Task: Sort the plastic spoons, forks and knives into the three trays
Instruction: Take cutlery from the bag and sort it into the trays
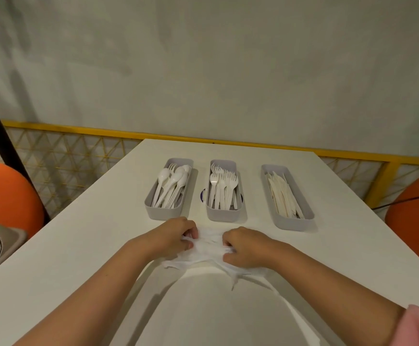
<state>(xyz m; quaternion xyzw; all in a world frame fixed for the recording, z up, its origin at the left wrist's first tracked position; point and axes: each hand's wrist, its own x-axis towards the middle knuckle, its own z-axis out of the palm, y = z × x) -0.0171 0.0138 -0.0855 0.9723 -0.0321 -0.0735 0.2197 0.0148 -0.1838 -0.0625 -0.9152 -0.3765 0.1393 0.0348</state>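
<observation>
1. A pale wall stood behind a white desk [78, 245], with a yellow mesh railing [78, 156] along the desk's far edge and orange chairs [6, 193] at either side.
2. Three grey trays lay side by side just beyond the hands, each with its long axis running away from the person.
3. The left tray [153, 211], ahead of the left hand [176, 236], held mostly spoons [172, 181], though fork tines showed near its far end.
4. The middle tray [224, 213], ahead of the gap between the hands, held forks [222, 186].
5. The right tray [293, 221], beyond and to the outside of the right hand [247, 247], held knives [282, 193].
6. Both hands rested close together on the desk, fingers curled and clamped on a crumpled sheet of thin white plastic [208, 247] stretched between them.
7. The blur hid whether the sheet was a bag and whether any cutlery lay inside it.
8. No loose cutlery showed on the desk, so the sorting looked nearly done.
9. The stray fork probably needed moving one tray toward the right; the left hand was nearer to it.
</observation>
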